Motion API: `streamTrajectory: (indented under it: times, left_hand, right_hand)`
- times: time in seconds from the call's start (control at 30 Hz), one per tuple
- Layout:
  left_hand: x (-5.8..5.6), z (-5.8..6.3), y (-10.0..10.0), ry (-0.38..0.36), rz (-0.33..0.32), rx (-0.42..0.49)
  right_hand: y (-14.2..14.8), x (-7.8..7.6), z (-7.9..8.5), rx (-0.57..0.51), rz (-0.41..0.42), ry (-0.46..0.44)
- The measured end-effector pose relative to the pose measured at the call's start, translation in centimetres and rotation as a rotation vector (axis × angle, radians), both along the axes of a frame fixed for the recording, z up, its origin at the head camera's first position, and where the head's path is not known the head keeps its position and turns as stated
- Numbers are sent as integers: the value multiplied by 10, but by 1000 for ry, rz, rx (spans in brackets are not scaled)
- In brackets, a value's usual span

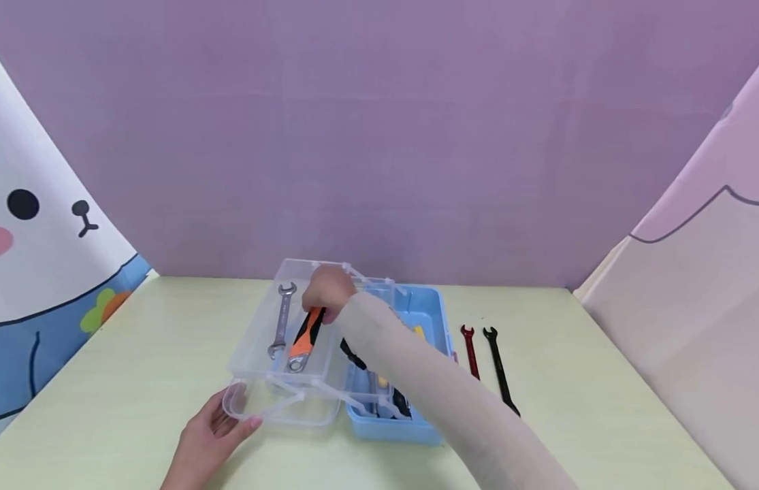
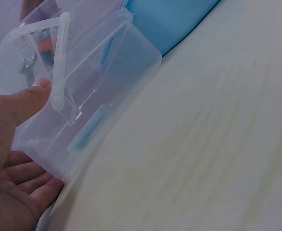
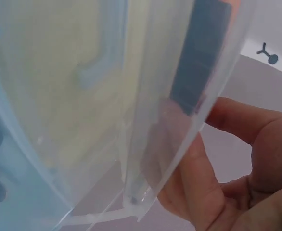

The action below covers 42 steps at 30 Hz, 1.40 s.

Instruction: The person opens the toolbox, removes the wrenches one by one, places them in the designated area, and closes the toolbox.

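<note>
A fold-out toolbox has a blue base and clear plastic trays swung out to its left. My left hand holds the near left corner of the lower clear part, thumb up by the white hinge arm, fingers at the bottom edge. In the upper tray lie a silver double-ended wrench and a wrench with an orange and black handle. My right hand grips the far end of that orange-handled wrench, its head hidden. The right wrist view shows some fingertips through the clear wall.
A red wrench and a black wrench lie on the table right of the toolbox. Black and yellow items sit in the blue base, partly covered by my right sleeve. A purple backdrop stands behind.
</note>
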<state>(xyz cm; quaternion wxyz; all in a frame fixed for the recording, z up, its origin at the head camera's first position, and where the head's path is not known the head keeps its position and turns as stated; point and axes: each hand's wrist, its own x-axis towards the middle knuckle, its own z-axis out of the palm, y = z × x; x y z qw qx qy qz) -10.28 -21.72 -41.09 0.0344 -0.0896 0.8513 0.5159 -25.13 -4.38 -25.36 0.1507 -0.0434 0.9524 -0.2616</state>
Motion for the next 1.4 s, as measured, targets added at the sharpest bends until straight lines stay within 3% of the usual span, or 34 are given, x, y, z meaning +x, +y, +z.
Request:
streamTrajectory:
  times: [0.8, 1.03, 1.27, 1.4]
  left_hand:
    - [-6, -4, -4, -17, 3, 16]
    - [-9, -5, -6, -2, 3, 2]
    - [-7, -4, -7, 2, 17, 3]
    - [-7, -4, -8, -3, 20, -3]
  right_hand:
    - [2, -3, -8, -152, -138, 33]
    - [3, -11, -11, -300, -181, -20]
    - [8, -14, -12, -463, -169, -102]
    - [9, -14, -11, -498, -172, -141]
